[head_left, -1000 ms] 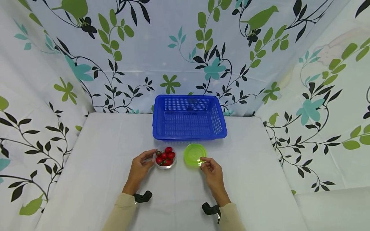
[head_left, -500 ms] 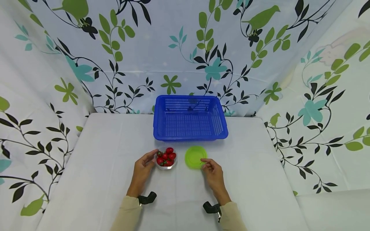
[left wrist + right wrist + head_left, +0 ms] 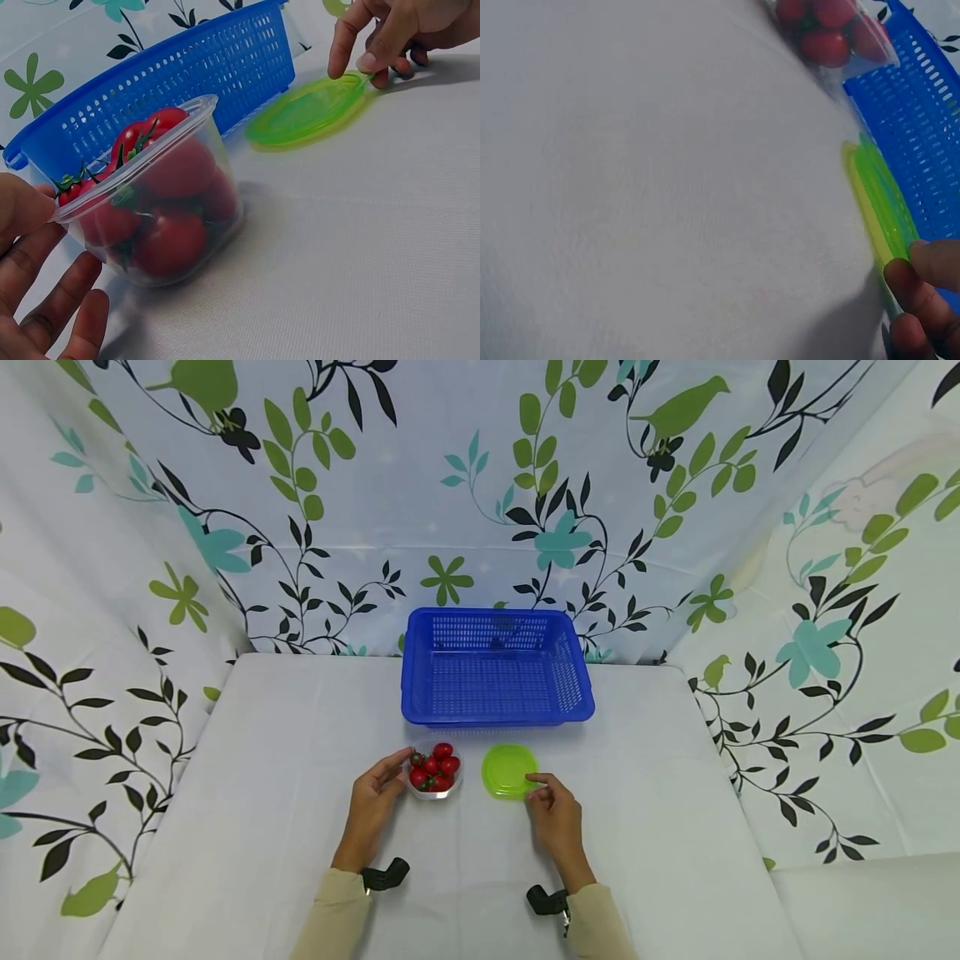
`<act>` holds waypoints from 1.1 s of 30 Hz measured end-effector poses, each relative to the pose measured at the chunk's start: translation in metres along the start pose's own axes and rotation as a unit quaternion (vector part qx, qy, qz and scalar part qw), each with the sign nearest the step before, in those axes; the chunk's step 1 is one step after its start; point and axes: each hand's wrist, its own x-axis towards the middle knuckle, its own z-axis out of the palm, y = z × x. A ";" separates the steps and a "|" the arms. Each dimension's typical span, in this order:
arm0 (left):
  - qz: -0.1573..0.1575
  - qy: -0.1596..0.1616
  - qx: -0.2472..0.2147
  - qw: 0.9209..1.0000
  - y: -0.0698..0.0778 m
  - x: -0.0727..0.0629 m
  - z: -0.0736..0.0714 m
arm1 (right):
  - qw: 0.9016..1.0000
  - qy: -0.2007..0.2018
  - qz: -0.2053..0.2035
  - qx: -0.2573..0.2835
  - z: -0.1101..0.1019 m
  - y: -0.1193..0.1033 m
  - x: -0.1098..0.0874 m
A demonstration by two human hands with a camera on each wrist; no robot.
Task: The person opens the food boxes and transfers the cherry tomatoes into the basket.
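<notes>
A clear plastic container filled with several red tomatoes, some with green stems, stands on the white tabletop. At its left side my left hand holds the rim between thumb and fingertip, while the other fingers spread loosely below it. To the right of the container is a translucent green lid. My right hand pinches the lid's right edge between thumb and fingers, and part of that grip is cut off in the right wrist view. Beneath the lid shows a yellow-green glow on the cloth.
A blue perforated basket stands just behind the container and lid, towards the back edge of the table. Patterned curtains with leaves and birds surround the table at the back and sides.
The green lid's far edge has come down, so the lid lies flatter. My left hand stays at the container's rim, and the whole head view has shifted slightly.
</notes>
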 end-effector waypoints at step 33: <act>0.013 -0.001 -0.005 1.000 -0.002 0.000 0.000 | 0.983 -0.002 -0.180 0.024 0.040 -0.075 0.014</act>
